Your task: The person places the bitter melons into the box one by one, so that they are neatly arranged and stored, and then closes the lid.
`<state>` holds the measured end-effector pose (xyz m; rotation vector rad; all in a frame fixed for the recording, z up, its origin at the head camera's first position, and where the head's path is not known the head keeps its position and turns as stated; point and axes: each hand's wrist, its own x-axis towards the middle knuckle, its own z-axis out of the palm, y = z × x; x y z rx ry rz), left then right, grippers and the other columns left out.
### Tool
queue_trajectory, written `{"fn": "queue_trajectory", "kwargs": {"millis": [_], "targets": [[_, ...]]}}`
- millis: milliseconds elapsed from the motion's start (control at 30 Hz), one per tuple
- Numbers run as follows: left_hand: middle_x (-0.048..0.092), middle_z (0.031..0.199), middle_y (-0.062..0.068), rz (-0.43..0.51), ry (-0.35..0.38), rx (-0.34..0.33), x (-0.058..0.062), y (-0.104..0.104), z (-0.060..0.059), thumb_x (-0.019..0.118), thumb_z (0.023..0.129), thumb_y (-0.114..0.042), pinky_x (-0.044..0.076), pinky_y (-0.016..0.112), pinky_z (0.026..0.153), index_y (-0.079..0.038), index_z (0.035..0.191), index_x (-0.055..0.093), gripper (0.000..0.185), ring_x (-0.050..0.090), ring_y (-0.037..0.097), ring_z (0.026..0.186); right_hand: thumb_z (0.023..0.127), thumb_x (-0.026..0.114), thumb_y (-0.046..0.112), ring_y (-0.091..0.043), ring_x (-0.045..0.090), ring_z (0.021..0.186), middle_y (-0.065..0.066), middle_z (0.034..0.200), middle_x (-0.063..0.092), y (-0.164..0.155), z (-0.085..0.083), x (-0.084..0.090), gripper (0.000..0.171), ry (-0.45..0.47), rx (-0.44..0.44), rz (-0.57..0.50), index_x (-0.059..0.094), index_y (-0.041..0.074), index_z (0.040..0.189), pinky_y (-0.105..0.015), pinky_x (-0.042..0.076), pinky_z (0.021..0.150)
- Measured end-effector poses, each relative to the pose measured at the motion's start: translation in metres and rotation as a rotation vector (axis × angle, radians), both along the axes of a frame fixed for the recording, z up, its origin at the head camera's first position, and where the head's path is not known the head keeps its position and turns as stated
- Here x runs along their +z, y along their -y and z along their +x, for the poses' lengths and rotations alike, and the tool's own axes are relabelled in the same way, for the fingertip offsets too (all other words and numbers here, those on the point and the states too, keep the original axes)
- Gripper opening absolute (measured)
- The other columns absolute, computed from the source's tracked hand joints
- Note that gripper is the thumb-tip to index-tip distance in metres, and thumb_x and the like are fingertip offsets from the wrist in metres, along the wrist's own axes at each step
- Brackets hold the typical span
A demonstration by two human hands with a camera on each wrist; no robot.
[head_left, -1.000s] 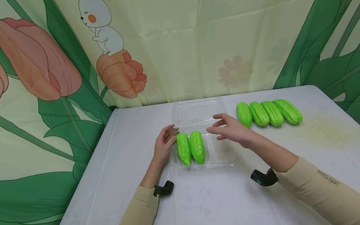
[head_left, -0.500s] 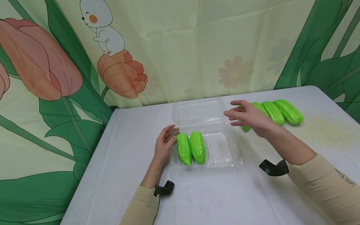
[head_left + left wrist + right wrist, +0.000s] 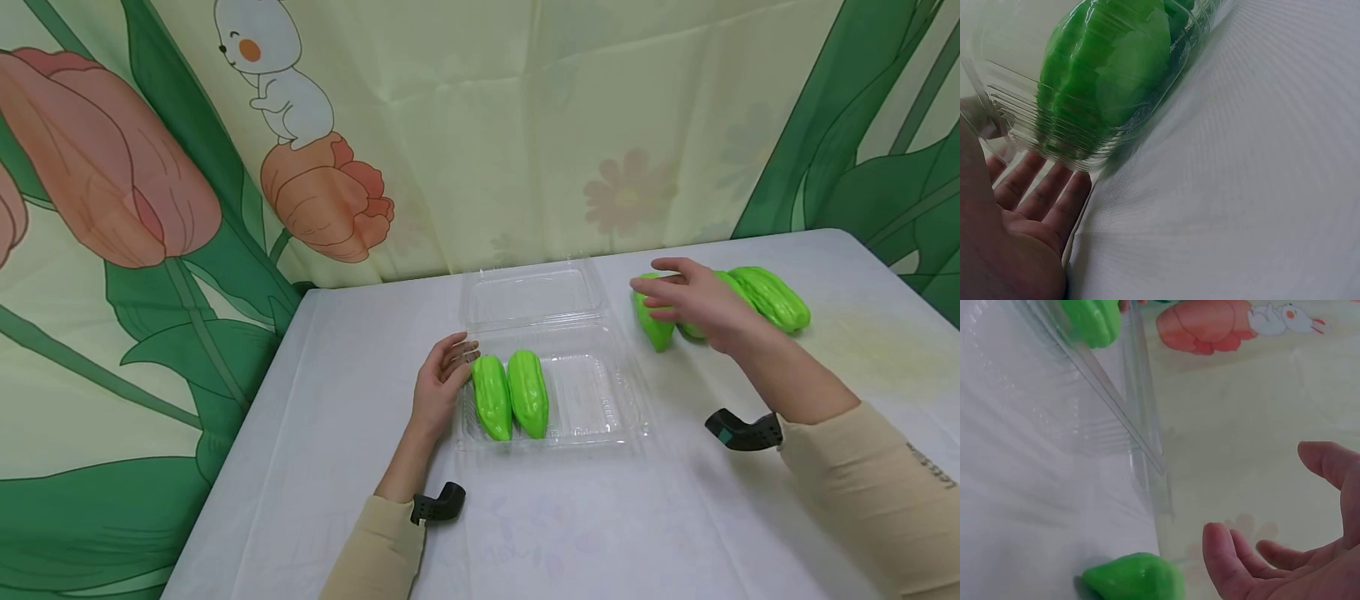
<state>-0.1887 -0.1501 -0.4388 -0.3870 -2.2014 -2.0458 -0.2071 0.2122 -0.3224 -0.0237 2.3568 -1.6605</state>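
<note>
Landmark: clear clamshell box (image 3: 600, 417), open on the table (image 3: 352, 350), its lid (image 3: 528, 292) folded flat behind the tray.
Box contents: two green gourds (image 3: 510, 396) lying side by side in the left part of the tray; the part to their right shows only bare plastic.
Left hand (image 3: 438, 385): rests against the left wall of the box, fingers (image 3: 1041, 190) straight and together, holding nothing; the left wrist view shows them just under the ribbed corner of the tray.
Right hand (image 3: 693, 302): to the right of the box, over the row of loose gourds, fingers (image 3: 1229, 565) spread and lightly bent, closed on nothing.
Loose gourds: a row on the table to the right of the box; the nearest loose gourd (image 3: 654, 327) lies under the fingertips, the farthest loose gourd (image 3: 772, 297) lies clear of the hand, and those between are partly hidden by the palm, so their count cannot be told.
Contact: whether the right hand touches a gourd cannot be told from the head view; the right wrist view shows an open palm above one green end (image 3: 1135, 575).
Step in hand (judged): the reach for a third gourd, with the box steadied from its left side.
Next move (judged): fingers must wrap the nearest loose gourd across its width, lift it free of its neighbour, and carry it to the bare part of the tray, lengthwise beside the two already there.
</note>
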Motion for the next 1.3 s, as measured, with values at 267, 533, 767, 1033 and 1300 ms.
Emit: {"fn": "queue_trajectory", "kwargs": {"millis": [267,533,767,1033,1300], "targets": [[0.059,0.135,0.022,0.001,-0.001,-0.002,-0.001,0.0,-0.001,0.051,0.097,0.005,0.048,0.028,0.101,0.003,0.143,0.048,0.046,0.059,0.034,0.125,0.101,0.054,0.05,-0.011,0.061,0.109,-0.028,0.157,0.027,-0.028,-0.004,-0.002,0.092,0.0,-0.049,0.048,0.007,-0.001,0.16,-0.031,0.047,0.101],[0.06,0.134,0.021,-0.003,-0.009,-0.003,-0.001,0.001,-0.001,0.05,0.098,0.005,0.048,0.028,0.1,0.002,0.143,0.048,0.046,0.059,0.034,0.125,0.097,0.053,0.06,-0.05,0.038,0.137,-0.032,0.158,0.023,-0.062,-0.006,-0.004,0.101,0.036,-0.081,0.113,-0.001,0.002,0.161,-0.065,0.022,0.113],[0.06,0.134,0.021,-0.008,-0.001,0.001,-0.002,0.001,-0.001,0.05,0.097,0.006,0.048,0.027,0.099,0.004,0.143,0.047,0.046,0.059,0.033,0.124,0.098,0.047,0.061,-0.049,0.038,0.136,-0.034,0.16,0.016,-0.089,-0.007,-0.004,0.101,0.037,-0.092,0.159,-0.005,0.001,0.16,-0.065,0.024,0.113],[0.06,0.133,0.021,-0.01,-0.006,0.001,-0.003,0.002,-0.002,0.05,0.097,0.007,0.048,0.028,0.1,0.005,0.143,0.047,0.046,0.059,0.034,0.123,0.101,0.044,0.059,-0.048,0.038,0.133,-0.038,0.158,0.015,-0.117,-0.013,-0.007,0.098,0.019,-0.06,0.215,-0.008,-0.001,0.159,-0.068,0.024,0.111],[0.06,0.134,0.022,-0.008,-0.009,0.0,-0.003,0.001,-0.002,0.051,0.097,0.006,0.048,0.028,0.101,0.004,0.143,0.048,0.046,0.059,0.034,0.124,0.101,0.043,0.059,0.012,0.051,0.085,-0.037,0.159,0.011,-0.145,-0.022,-0.018,0.098,0.014,-0.059,0.25,-0.005,-0.003,0.158,-0.065,0.028,0.11]]}}
